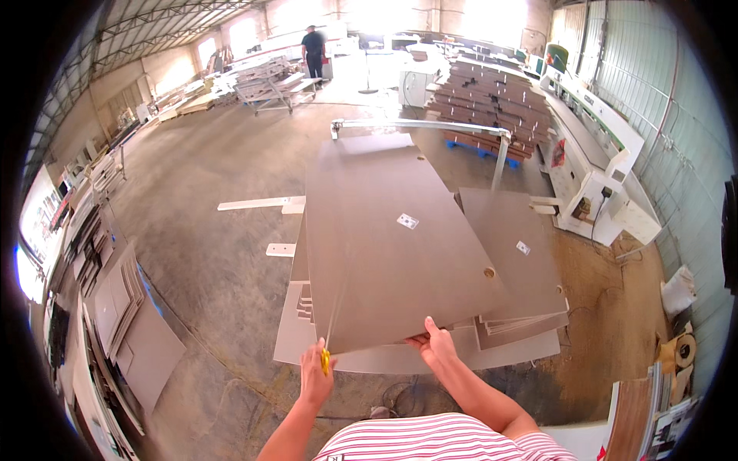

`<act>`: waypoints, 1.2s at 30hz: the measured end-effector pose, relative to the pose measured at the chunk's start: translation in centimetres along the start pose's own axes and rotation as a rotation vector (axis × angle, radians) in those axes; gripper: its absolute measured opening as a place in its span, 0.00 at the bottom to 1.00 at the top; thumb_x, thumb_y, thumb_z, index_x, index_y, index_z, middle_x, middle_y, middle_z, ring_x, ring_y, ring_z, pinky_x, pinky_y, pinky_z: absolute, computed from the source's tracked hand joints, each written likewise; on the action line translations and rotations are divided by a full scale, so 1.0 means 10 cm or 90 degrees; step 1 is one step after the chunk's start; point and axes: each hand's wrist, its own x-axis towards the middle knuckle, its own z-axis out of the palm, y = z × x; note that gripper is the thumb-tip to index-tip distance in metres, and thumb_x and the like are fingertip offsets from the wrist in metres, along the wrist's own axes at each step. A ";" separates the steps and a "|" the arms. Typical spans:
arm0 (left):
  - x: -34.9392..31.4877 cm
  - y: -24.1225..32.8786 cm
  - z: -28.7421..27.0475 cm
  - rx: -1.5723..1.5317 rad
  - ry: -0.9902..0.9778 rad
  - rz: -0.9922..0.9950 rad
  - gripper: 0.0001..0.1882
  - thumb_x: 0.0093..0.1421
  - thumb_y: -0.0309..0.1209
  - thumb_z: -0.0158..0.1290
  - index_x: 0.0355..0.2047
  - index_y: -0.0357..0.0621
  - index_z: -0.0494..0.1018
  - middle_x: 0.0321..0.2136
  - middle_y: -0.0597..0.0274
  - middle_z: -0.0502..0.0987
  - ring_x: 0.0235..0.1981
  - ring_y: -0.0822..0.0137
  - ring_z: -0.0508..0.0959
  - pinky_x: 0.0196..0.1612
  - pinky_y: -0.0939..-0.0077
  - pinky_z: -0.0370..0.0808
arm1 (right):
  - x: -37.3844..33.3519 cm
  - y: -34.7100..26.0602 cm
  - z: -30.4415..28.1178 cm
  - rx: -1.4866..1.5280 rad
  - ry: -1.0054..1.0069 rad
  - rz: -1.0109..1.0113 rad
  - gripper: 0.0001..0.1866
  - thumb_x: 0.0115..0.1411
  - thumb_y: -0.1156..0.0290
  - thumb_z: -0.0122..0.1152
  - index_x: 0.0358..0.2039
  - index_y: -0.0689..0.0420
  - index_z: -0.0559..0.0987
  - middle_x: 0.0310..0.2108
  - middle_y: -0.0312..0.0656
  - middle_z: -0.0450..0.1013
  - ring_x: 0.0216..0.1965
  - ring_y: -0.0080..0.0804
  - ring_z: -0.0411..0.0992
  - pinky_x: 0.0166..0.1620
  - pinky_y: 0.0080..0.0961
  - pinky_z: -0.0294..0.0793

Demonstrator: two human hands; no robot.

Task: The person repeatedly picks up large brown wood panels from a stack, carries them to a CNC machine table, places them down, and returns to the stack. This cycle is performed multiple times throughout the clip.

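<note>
- The brown panel (377, 269) lies at the centre of the frame.
- Left hand (314, 378), lower centre: fingers curled round a yellow tool (326, 362) by the panel's corner.
- Right hand (437, 347), lower centre: fingers closed on the panel's near edge.

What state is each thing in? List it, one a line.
Left hand: holding a yellow object
Right hand: gripping the large panel
Large panel: label facing up
Smaller panels: stacked, near edges uneven
Brown boards: piled on blue pallet
Distant person: standing
White machine: on/off unclear
</note>
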 end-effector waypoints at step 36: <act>-0.88 2.24 1.48 -0.255 -0.552 0.154 0.13 0.62 0.38 0.55 0.33 0.39 0.75 0.19 0.57 0.76 0.22 0.66 0.76 0.29 0.68 0.72 | -5.76 2.70 -4.27 -0.022 0.835 -0.043 0.12 0.64 0.67 0.52 0.42 0.62 0.72 0.34 0.49 0.77 0.30 0.36 0.77 0.34 0.32 0.81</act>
